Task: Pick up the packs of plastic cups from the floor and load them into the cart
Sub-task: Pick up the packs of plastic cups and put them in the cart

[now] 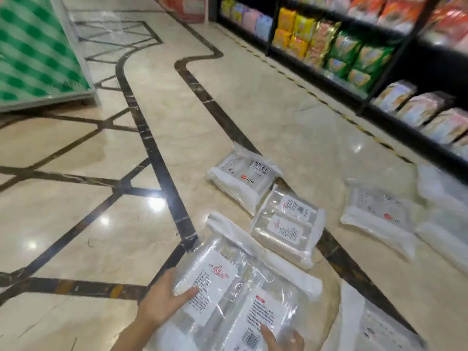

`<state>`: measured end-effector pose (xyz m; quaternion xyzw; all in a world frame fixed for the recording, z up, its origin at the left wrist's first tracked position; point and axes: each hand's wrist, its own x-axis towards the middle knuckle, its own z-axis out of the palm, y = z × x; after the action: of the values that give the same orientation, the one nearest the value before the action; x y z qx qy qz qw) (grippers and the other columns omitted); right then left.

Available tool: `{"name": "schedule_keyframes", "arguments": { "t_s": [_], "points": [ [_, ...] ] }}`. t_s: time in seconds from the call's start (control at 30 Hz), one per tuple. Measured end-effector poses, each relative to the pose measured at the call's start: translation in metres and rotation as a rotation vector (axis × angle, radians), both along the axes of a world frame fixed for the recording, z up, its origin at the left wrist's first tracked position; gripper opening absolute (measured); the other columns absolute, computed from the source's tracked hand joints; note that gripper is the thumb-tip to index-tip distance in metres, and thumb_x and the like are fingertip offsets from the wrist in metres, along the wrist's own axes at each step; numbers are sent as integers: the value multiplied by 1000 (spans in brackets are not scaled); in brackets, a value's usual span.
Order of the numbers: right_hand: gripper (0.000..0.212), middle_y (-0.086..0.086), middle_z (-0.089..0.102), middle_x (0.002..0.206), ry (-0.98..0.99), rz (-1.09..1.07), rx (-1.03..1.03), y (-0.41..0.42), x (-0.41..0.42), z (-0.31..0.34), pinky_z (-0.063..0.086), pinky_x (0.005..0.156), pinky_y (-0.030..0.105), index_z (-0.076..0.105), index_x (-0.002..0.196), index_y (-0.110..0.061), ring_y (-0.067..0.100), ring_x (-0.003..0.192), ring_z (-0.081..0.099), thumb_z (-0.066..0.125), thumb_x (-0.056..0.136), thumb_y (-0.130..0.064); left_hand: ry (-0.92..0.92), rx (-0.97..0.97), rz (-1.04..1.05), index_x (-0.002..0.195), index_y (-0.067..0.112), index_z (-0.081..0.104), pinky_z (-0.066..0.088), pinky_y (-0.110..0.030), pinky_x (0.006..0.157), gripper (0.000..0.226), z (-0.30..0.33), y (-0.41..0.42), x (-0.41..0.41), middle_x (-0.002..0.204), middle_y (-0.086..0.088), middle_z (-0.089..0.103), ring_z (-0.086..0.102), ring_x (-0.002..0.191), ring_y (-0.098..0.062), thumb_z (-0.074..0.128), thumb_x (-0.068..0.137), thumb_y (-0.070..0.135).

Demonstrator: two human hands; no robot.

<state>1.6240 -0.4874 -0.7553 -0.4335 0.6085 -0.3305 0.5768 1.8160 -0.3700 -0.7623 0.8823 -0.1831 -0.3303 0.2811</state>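
Note:
A clear pack of plastic cups [228,282] with white labels is held up in front of me at the bottom of the view. My left hand [162,300] grips its left edge, thumb lying on the label. My right hand [283,338] holds its lower right part, thumb on top. Several more packs lie flat on the marble floor: one [243,176] farthest, one [286,224] in the middle, one [377,214] to the right, another [374,325] at the bottom right. The cart is not in view.
A black shelf [417,59] filled with snack bags runs along the right, with a yellow-black strip on the floor before it. A green and white display [33,54] stands at the far left. A red box [187,6] stands at the aisle's far end.

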Motion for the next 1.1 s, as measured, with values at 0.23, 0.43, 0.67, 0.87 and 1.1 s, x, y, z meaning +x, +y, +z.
{"name": "schedule_keyframes", "arguments": {
  "t_s": [0.23,0.43,0.67,0.87,1.1],
  "points": [
    [108,25,43,139,26,67,-16,-98,-44,249,29,109,40,32,144,-18,31,119,48,91,54,-24,-109,-239,-104,131,18,41,37,-25,80,74,281,-86,-31,124,2,52,53,116,-18,65,74,57],
    [109,8,60,119,91,54,-206,-130,-114,495,37,105,34,41,140,-24,15,113,56,92,45,-36,-79,-389,-152,132,10,42,39,-34,98,75,520,-142,-83,136,-12,51,49,125,-29,74,73,43],
    [141,14,45,142,61,-128,-226,-120,-234,626,36,110,42,29,143,-6,28,130,46,85,28,-65,-30,-527,-380,138,0,31,33,-37,103,89,651,-181,-172,143,-19,42,44,129,-34,73,74,46],
    [111,13,37,147,10,-391,-334,-73,-344,663,30,109,38,25,144,-3,29,135,37,88,57,-29,72,-625,-701,142,10,27,34,-36,105,82,687,-207,-275,140,-13,48,46,128,-32,69,79,39],
    [93,8,46,142,177,-739,-341,-9,-487,670,35,107,36,28,143,-11,27,128,47,80,69,-33,155,-679,-1003,136,14,37,39,-38,99,83,695,-214,-432,132,-9,54,51,121,-28,66,72,59]
  ]
}}
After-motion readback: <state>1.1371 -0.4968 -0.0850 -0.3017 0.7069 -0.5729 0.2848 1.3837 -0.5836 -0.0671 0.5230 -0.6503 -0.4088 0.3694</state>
